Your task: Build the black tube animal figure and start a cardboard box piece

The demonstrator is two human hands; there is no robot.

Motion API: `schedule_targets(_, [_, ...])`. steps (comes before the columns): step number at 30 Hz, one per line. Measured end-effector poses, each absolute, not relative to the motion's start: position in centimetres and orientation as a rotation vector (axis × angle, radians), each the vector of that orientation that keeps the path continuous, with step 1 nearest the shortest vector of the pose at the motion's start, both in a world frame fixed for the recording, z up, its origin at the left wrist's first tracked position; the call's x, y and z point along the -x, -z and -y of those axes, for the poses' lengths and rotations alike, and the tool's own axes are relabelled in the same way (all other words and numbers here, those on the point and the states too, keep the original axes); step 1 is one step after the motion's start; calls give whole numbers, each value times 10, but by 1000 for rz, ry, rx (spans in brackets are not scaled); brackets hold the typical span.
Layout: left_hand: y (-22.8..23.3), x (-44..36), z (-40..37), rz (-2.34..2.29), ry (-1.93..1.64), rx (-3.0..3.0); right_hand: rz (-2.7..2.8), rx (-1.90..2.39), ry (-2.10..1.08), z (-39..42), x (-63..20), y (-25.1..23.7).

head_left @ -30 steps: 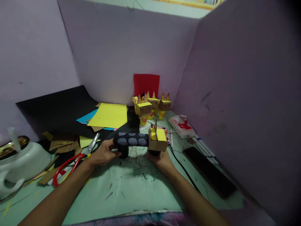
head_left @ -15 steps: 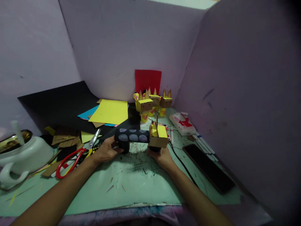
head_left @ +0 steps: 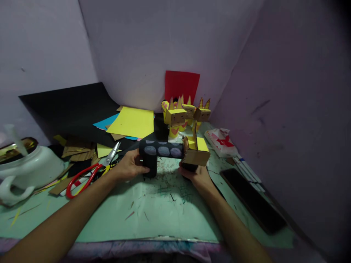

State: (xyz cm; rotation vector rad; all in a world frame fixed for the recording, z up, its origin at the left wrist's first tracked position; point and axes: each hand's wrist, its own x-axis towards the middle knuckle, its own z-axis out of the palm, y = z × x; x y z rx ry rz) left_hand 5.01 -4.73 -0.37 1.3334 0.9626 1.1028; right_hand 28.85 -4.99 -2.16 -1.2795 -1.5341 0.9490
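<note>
Between my hands is a paper animal figure (head_left: 163, 149) with a black tube body, greyish spots and a cardboard box head (head_left: 196, 157) topped in yellow. My left hand (head_left: 131, 166) grips the black tube leg at its left end, thumb pressed on the front of it. At the other end, under the box head, my right hand (head_left: 196, 175) holds the lower black part; the head hides some of those fingers. Several finished yellow figures (head_left: 176, 118) with box heads and pointed horns stand behind it.
Red-handled scissors (head_left: 82, 179) lie left, near cardboard scraps (head_left: 79, 149) and a white pot (head_left: 41, 170). Yellow paper (head_left: 133, 122) and a black sheet (head_left: 71, 109) are at the back left. A phone (head_left: 252, 199), white pens (head_left: 248, 171) and a white-red packet (head_left: 221, 141) sit right.
The view has shifted slightly. The figure and both hands sit a little further right in the picture, with the box head looking larger. Both hands keep their hold.
</note>
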Motion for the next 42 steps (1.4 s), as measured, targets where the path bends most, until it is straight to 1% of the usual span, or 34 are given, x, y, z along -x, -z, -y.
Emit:
schedule_targets(6, [3, -50, 48, -960, -1101, -1347, 1552, 1234, -956, 48, -291, 28])
schedule_targets(20, [-3, -50, 55, -1081, -1051, -1524, 1557, 1277, -897, 49, -291, 32])
schedule_targets(27, [8, -49, 55, -1077, -1061, -1564, 1616, 1274, -880, 51, -292, 33])
schedule_targets(33, [14, -51, 56, -1077, -1074, -1580, 1635, 1299, -762, 44, -294, 39])
schedule_targets(42, [28, -48, 54, -1051, -1068, -1645, 1718, 1298, -862, 47, -302, 32])
